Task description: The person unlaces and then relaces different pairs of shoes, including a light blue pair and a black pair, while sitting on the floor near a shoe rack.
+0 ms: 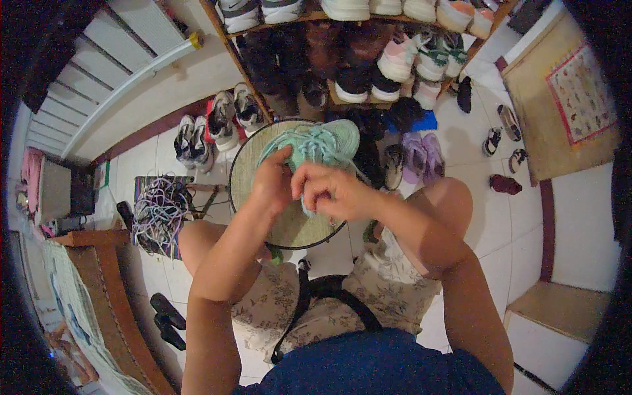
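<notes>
A mint-green sneaker (345, 132) lies on a round wood-look tabletop (249, 168), its toe pointing right and away from me. My left hand (273, 181) grips the sneaker near its heel end, thumb on top. Pale blue-green shoelaces (318, 140) cross the upper. Over the near side of the sneaker, my right hand (332, 190) has its fingers curled on a lace, slightly blurred. A pale strip, apparently lace, hangs below those fingers. Part of the sneaker's near side is hidden behind both hands.
A tangled heap of shoelaces (159, 215) rests on a small striped stool at left. Beyond the tabletop stands a wooden shoe rack (308, 19) full of shoes. Several sneakers (223, 121) line the left wall; lilac shoes (423, 154) sit right of the tabletop.
</notes>
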Demonstrator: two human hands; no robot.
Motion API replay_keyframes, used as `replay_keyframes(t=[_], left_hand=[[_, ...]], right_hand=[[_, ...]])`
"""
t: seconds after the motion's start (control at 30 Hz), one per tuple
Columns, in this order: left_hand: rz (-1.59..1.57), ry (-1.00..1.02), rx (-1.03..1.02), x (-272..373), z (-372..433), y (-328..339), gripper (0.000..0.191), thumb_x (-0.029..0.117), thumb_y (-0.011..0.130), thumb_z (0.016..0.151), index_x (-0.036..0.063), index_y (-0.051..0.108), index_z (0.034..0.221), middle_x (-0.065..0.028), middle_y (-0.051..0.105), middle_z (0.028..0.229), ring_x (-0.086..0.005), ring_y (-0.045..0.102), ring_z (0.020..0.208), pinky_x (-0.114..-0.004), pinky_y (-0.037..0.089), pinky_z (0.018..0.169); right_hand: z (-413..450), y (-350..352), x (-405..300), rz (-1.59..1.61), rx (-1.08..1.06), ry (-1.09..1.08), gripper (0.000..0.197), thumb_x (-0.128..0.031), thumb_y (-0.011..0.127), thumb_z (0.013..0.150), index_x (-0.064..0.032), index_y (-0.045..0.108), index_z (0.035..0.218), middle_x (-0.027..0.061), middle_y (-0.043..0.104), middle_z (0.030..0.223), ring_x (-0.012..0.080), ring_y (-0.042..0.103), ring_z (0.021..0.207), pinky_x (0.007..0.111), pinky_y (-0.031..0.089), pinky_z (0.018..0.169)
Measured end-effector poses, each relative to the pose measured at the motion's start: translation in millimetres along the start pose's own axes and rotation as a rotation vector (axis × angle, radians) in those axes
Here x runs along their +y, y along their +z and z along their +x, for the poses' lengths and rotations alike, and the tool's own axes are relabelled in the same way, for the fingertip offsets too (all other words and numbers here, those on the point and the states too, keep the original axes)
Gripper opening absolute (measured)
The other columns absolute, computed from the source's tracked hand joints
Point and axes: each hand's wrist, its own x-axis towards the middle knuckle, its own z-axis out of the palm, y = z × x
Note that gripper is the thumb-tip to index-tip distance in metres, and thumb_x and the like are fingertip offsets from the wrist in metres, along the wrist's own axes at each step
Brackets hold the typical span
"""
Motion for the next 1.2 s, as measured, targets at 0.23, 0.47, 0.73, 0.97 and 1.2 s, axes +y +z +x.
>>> replay_keyframes(t=[0.23,0.47,0.73,0.97,1.2], left_hand=[[-0.053,0.061,0.077,-3,8,-1,0.029,0.023,0.043,0.094,0.0003,0.056,0.107,-0.0122,0.065,0.099,-0.0255,0.062,0.091,-0.04,0.048,0.085],[-0.032,0.049,0.024,-5,2,9,0.025,0.019,0.046,0.091,0.0013,0.055,0.105,-0.0101,0.064,0.098,-0.0227,0.06,0.092,-0.035,0.047,0.085],[-0.043,0.091,0.042,-1,-3,-1,0.023,0.018,0.047,0.088,0.003,0.057,0.102,-0.0087,0.064,0.097,-0.0218,0.06,0.091,-0.034,0.046,0.084],[-0.133,0.089,-0.035,-4,5,-2,0.024,0.021,0.048,0.088,0.0039,0.058,0.101,-0.0094,0.064,0.099,-0.0247,0.06,0.093,-0.037,0.046,0.086],[0.091,0.044,-0.056,1,-7,14,0.027,0.019,0.056,0.085,0.0049,0.056,0.107,-0.007,0.063,0.102,-0.0217,0.06,0.095,-0.039,0.047,0.085]], right_hand=[[1,-12,-35,0.347,-0.761,0.515,0.008,-0.01,0.059,0.084,-0.0035,0.063,0.083,0.001,0.067,0.079,0.008,0.056,0.067,0.024,0.043,0.054],[-1,-10,10,0.021,0.365,0.62,0.018,-0.022,0.064,0.084,-0.004,0.063,0.087,0.0029,0.065,0.07,0.0108,0.058,0.059,0.028,0.046,0.054],[10,1,1,-0.611,0.353,0.562,0.018,-0.022,0.068,0.079,-0.0061,0.059,0.078,0.0054,0.06,0.063,0.0191,0.059,0.056,0.033,0.045,0.053],[-1,11,-46,0.221,-0.417,0.092,0.007,-0.01,0.064,0.08,-0.0045,0.064,0.083,0.0065,0.061,0.069,0.0145,0.059,0.063,0.032,0.047,0.058],[8,-35,-5,-0.553,0.255,0.391,0.01,-0.013,0.065,0.081,-0.0077,0.067,0.09,0.0087,0.062,0.08,0.023,0.062,0.073,0.032,0.048,0.066]])
